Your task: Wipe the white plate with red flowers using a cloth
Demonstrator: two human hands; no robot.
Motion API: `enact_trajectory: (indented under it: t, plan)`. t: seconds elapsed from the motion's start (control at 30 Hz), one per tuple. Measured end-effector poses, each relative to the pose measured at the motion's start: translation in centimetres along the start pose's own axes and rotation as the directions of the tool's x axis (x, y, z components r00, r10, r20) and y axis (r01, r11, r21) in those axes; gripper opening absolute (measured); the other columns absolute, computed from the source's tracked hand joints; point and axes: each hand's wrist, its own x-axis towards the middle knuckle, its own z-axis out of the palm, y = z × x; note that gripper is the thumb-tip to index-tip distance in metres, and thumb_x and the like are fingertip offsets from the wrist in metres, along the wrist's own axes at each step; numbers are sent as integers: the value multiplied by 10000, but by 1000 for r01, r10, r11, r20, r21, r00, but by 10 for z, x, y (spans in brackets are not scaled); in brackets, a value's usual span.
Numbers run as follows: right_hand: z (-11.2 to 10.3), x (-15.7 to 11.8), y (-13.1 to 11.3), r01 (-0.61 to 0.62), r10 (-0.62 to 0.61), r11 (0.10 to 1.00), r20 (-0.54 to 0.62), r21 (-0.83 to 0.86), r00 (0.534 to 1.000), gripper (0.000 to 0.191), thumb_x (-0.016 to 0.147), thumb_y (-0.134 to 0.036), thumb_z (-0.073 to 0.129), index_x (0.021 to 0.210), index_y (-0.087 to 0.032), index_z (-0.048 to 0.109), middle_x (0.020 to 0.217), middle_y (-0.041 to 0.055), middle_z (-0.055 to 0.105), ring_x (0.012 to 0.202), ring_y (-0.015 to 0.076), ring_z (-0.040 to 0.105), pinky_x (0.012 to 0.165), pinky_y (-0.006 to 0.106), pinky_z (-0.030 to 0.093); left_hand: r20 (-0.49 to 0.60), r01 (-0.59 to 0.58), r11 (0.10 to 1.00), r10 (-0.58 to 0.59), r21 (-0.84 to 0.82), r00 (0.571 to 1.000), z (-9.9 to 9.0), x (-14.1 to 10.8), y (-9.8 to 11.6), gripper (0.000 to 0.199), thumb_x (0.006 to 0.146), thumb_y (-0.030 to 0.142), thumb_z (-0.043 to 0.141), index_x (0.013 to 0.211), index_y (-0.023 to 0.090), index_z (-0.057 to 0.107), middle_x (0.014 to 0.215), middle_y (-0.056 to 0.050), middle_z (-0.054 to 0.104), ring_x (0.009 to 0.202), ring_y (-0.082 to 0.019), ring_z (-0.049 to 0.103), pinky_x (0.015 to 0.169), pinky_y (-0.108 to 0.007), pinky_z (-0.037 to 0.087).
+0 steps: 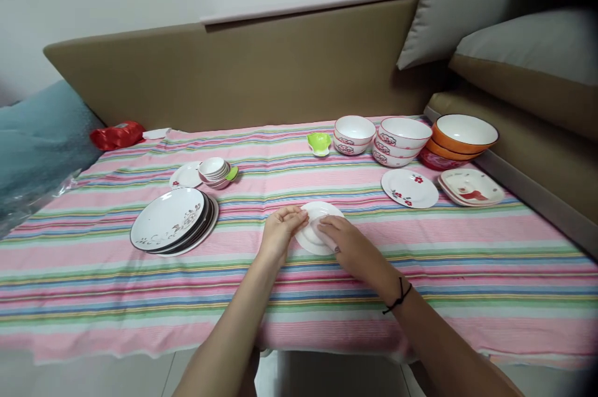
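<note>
A small white plate [307,242] is tilted up toward me above the striped cloth. My left hand [281,229] pinches its left rim between thumb and fingers. My right hand [348,242], with a black cord on its wrist, lies across the plate's right side, fingers curled over its middle. Something pale shows under those fingers; I cannot make out what it is. To the left of my hands stands a stack of large dark-rimmed plates [163,217]. On the right lies a white plate with red flowers [407,190].
Behind the large plates, small bowls [212,166] are stacked beside a flat plate [184,176]. Farther back are a green dish [319,143], white bowls [355,129], more bowls [404,132] and orange bowls [465,133]. Squarish plates [471,186] sit right. Cushions [527,48] border the striped cloth [140,297].
</note>
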Motion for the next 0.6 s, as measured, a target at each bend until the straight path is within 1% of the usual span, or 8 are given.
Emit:
enact_trajectory:
  t: [0.13, 0.2, 0.27, 0.37, 0.4, 0.47, 0.53, 0.6]
  plan:
    - [-8, -4, 22, -110, 117, 993, -186, 46, 976, 747, 654, 5, 372, 1364, -195, 492, 1414, 72, 507, 1332, 221, 436, 1126, 436, 364, -2, -56, 978, 58, 203, 998, -13, -3, 8, 287, 558, 315, 818, 702, 118, 667, 649, -34, 662, 603, -122, 588, 643, -247, 479]
    - [-7, -4, 32, -165, 160, 986, -257, 5, 953, 787, 633, 17, 372, 1394, -167, 459, 1450, 80, 467, 1375, 228, 380, 1151, 435, 332, 9, -97, 959, 98, 267, 995, -18, -3, 12, 238, 627, 342, 746, 667, 130, 645, 571, -3, 599, 528, -101, 521, 561, -230, 421]
    - [0, 0, 37, -191, 174, 981, -280, -35, 944, 781, 633, 28, 371, 1392, -135, 462, 1460, 102, 452, 1392, 238, 351, 1159, 443, 320, 38, -137, 926, 132, 351, 990, -23, -2, 14, 244, 692, 348, 660, 582, 154, 563, 496, 30, 491, 468, -83, 422, 496, -221, 331]
    - [19, 11, 26, -145, 136, 989, -192, -33, 972, 759, 640, 42, 358, 1375, -101, 478, 1453, 125, 458, 1401, 244, 331, 1161, 473, 309, 52, -134, 858, 125, 496, 991, -29, 0, 14, 406, 787, 423, 551, 498, 194, 379, 452, 50, 340, 437, -83, 302, 470, -242, 230]
    - [24, 14, 18, -93, 90, 995, -126, -19, 988, 747, 645, 43, 357, 1369, -91, 484, 1451, 129, 460, 1407, 245, 319, 1163, 481, 299, 31, -128, 824, 133, 552, 991, -30, 1, 14, 458, 812, 460, 521, 488, 204, 324, 446, 52, 302, 436, -86, 276, 474, -250, 217]
    - [28, 16, 3, 14, -15, 1000, 14, 22, 1000, 729, 666, 38, 362, 1369, -105, 488, 1456, 118, 457, 1403, 232, 328, 1158, 469, 307, -32, -133, 721, 211, 680, 977, -33, 2, 13, 510, 846, 503, 478, 485, 213, 264, 440, 50, 264, 438, -97, 269, 489, -260, 220]
    - [25, 13, -6, 63, -68, 997, 120, 45, 990, 719, 674, 37, 377, 1357, -143, 512, 1438, 99, 483, 1384, 222, 365, 1146, 450, 329, -49, -136, 585, 289, 800, 956, -35, 4, 12, 499, 878, 473, 446, 481, 210, 297, 437, 36, 327, 452, -115, 345, 518, -262, 266]
    - [17, 6, -5, 27, -30, 999, 152, 24, 988, 696, 684, 42, 391, 1322, -184, 552, 1401, 80, 528, 1353, 219, 417, 1129, 431, 359, -36, -107, 475, 283, 874, 958, -37, 6, 8, 398, 896, 381, 432, 541, 202, 434, 506, 10, 488, 504, -138, 461, 554, -258, 317]
